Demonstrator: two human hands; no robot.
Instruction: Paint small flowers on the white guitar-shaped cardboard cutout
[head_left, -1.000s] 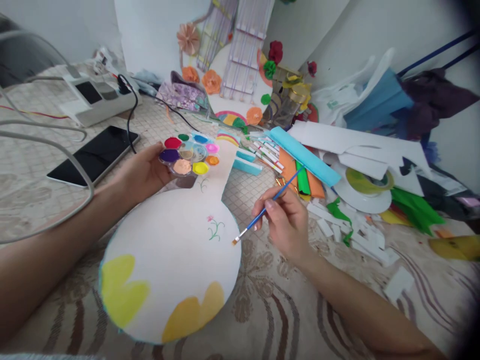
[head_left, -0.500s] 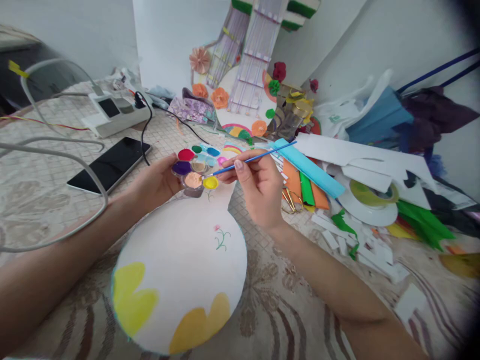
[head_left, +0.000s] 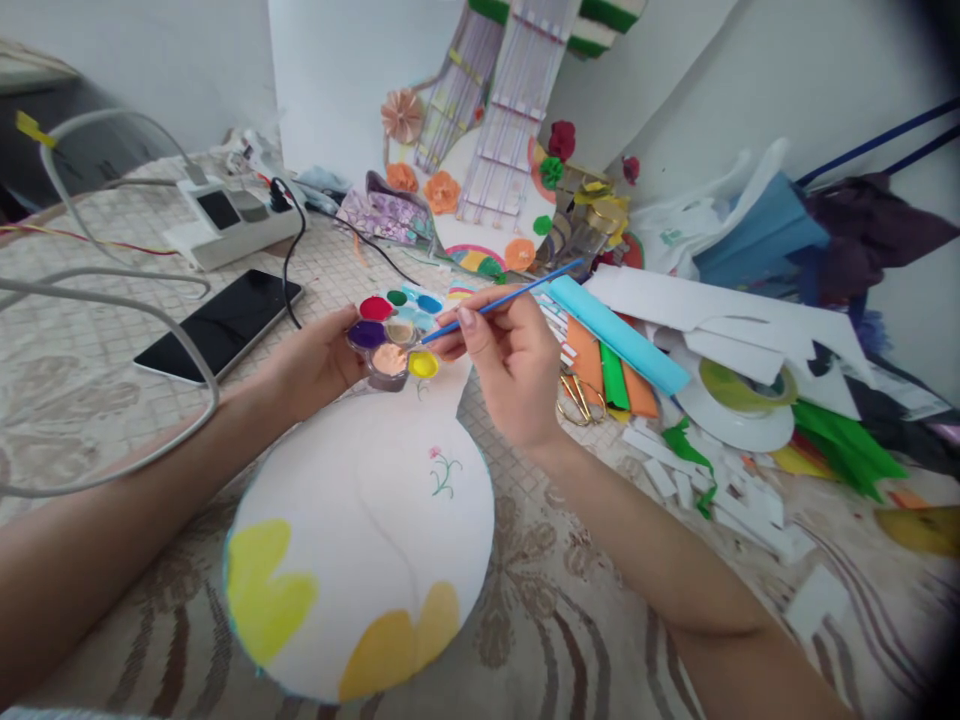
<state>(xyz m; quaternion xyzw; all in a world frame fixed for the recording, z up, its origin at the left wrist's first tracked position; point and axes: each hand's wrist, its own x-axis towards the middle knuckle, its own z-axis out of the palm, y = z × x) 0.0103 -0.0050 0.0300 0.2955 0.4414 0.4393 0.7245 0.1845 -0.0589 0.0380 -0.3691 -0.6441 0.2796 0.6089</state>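
Note:
My left hand point(head_left: 319, 365) grips the left side of a paint palette point(head_left: 388, 378) with small round wells of red, purple, peach, yellow, green and blue paint. A blue paintbrush point(head_left: 501, 302) is pinched between thumb and fingers of my right hand point(head_left: 511, 365). Its tip points down-left, over the palette near the peach and yellow wells; I cannot tell if it touches paint. Below both hands lies a round white cutout point(head_left: 360, 540) with a neck at the top. It bears yellow petals at the lower left, orange-yellow petals at the bottom and a small drawn flower at the right.
A black phone point(head_left: 225, 325) and a white power strip point(head_left: 232, 225) with cables are at left. A decorated paper guitar shape point(head_left: 487, 215) stands behind. Gold scissors point(head_left: 577, 398), a light-blue paper roll point(head_left: 619, 335), a tape roll point(head_left: 746, 385) and paper scraps point(head_left: 750, 495) crowd the right.
The paintbrush has tilted more steeply, and its tip has shifted slightly right and up over the palette. My left hand and the palette have barely moved.

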